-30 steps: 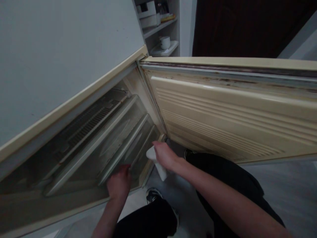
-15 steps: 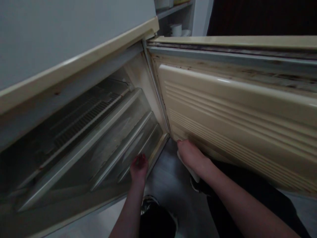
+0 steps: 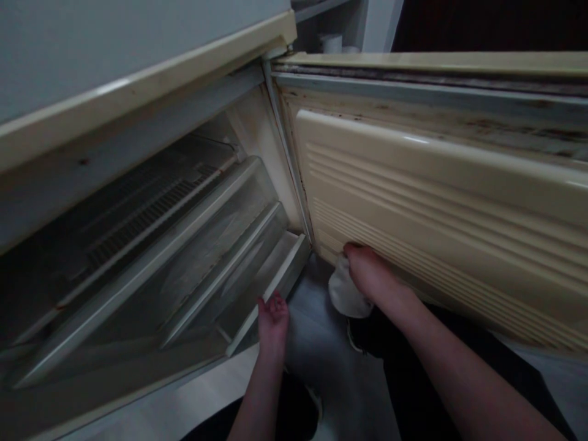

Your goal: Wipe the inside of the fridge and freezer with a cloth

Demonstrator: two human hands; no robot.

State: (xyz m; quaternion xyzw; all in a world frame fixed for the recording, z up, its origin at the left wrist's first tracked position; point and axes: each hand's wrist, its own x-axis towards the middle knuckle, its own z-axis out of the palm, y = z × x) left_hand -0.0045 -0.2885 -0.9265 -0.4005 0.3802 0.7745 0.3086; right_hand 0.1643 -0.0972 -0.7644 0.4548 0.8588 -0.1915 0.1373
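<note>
An old freezer stands open in front of me. My left hand (image 3: 273,321) is at the front edge of its lowest drawer (image 3: 290,262), thumb over the rim and fingers curled against the front. This drawer sticks out past the ones above. In my right hand (image 3: 370,272) is a white cloth (image 3: 348,291), bunched and hanging below the fingers. That hand is close to the lower part of the freezer door (image 3: 413,196), whose ribbed cream lining faces me. My right fingertips are partly hidden.
Two clear-fronted drawers, the upper drawer (image 3: 215,214) and the middle drawer (image 3: 229,278), sit inside under a wire shelf (image 3: 147,220). Dark stains mark the door's seal area. My feet and legs are on the grey floor (image 3: 312,331). Behind the door is a shelf unit (image 3: 316,9).
The lowest drawer has come outward with my left hand, which moved right. My right hand shifted slightly right and up, and more of the cloth now shows.
</note>
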